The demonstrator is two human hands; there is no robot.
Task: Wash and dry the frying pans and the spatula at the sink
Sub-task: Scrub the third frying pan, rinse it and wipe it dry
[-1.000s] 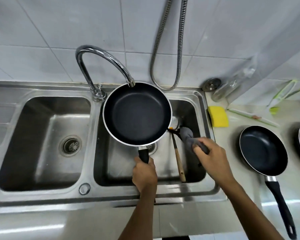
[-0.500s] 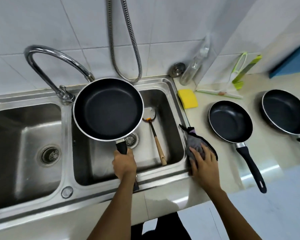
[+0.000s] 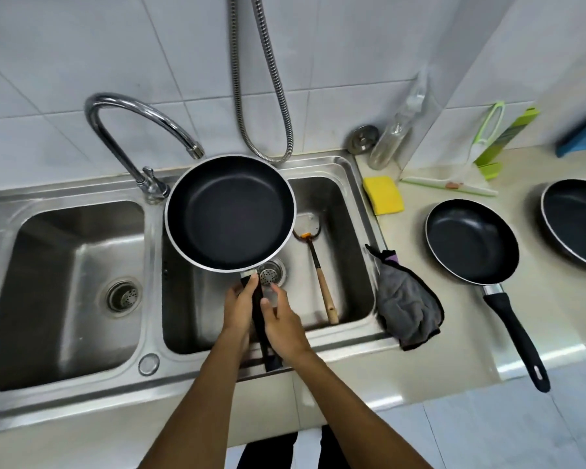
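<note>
A steel double sink [image 3: 82, 397] fills the left and middle of the view, set in a pale counter [image 3: 454, 333] below a white tiled wall [image 3: 48, 62]. The left basin is bare apart from its drain. A curved tap [image 3: 122, 106] rises behind the divider between the basins, its spout ending just above the far rim of a held pan. A metal hose [image 3: 268, 79] hangs in a loop down the wall.

The held pan [image 3: 229, 211], black inside with a silver rim, is over the right basin, its bowl facing up and its black handle pointing toward the person. The left hand [image 3: 239, 309] is wrapped around the handle near the bowl. The right hand [image 3: 281, 323] lies against the same handle just beside it, fingers partly open; whether it grips cannot be told.

On the counter to the right sit a second pan [image 3: 471, 242], handle toward the near edge, and a third pan [image 3: 575, 221], cut off by the frame.

A grey cloth [image 3: 408, 306] is draped over the sink's right rim, touched by neither hand. A spatula [image 3: 322, 282] with a wooden handle lies in the right basin, beside the drain. A yellow sponge [image 3: 383, 194] rests at the sink's far right corner, with a clear bottle [image 3: 393, 133] behind it against the wall.
</note>
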